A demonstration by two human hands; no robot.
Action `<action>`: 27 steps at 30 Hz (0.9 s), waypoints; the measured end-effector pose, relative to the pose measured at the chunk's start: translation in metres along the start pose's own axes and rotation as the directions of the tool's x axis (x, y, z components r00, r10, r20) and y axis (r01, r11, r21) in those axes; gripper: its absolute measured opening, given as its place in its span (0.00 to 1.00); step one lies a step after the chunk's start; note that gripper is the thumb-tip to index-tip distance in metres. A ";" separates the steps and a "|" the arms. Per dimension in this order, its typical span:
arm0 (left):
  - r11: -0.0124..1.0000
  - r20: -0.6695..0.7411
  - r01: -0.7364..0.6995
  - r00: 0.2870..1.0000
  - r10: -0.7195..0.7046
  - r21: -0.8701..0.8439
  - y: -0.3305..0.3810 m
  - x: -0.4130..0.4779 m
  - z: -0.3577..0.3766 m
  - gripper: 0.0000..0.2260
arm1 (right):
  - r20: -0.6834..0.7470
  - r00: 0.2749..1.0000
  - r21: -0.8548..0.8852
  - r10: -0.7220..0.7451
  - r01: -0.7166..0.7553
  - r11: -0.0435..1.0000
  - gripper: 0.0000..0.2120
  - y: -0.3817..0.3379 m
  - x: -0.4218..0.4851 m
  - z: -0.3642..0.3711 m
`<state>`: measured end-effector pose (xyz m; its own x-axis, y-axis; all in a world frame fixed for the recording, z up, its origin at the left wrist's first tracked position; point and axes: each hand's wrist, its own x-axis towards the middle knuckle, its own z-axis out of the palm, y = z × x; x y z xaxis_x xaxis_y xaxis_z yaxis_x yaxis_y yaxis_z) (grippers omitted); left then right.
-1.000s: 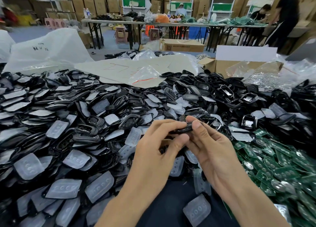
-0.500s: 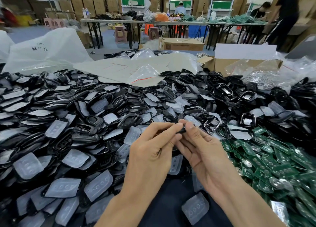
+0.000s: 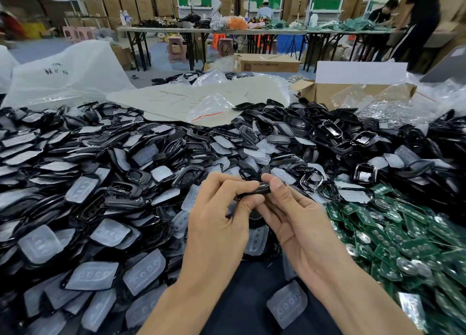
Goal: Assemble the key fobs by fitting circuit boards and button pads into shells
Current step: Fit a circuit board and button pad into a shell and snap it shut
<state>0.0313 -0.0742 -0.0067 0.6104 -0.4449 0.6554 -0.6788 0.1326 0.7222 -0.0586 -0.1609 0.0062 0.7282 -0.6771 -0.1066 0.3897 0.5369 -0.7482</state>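
Centrally, left hand (image 3: 218,223) and right hand (image 3: 296,223) together pinch one black shell (image 3: 261,189), held edge-on. Around them: black shells with translucent button pads (image 3: 142,274); green circuit boards (image 3: 393,236) at right.

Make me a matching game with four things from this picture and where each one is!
Things:
1. green circuit boards
2. black plastic key fob shell
3. open brown cardboard box
4. clear rubbery button pad

Places:
A. lying alone on the dark cloth, at the bottom
B. pinched between the left hand and right hand
C. far back on the right, behind the heap of black shells
D. heaped on the right

Pairs: 1-D, 2-B, 3-C, 4-A
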 end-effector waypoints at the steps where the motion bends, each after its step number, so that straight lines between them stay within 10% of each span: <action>1: 1.000 -0.002 0.006 1.000 -0.006 -0.002 -0.001 0.000 0.000 0.13 | -0.008 1.000 -0.004 -0.002 0.002 1.000 0.16 0.000 0.000 0.001; 27: 0.978 0.044 0.142 0.990 -0.137 -0.151 -0.006 0.001 0.005 0.09 | -0.007 0.996 0.220 0.090 -0.086 0.972 0.14 -0.001 0.001 0.000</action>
<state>0.0340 -0.0796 -0.0115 0.6791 -0.4971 0.5400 -0.5156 0.2006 0.8330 -0.0585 -0.1627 0.0068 0.7560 -0.6299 -0.1780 0.4402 0.6905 -0.5740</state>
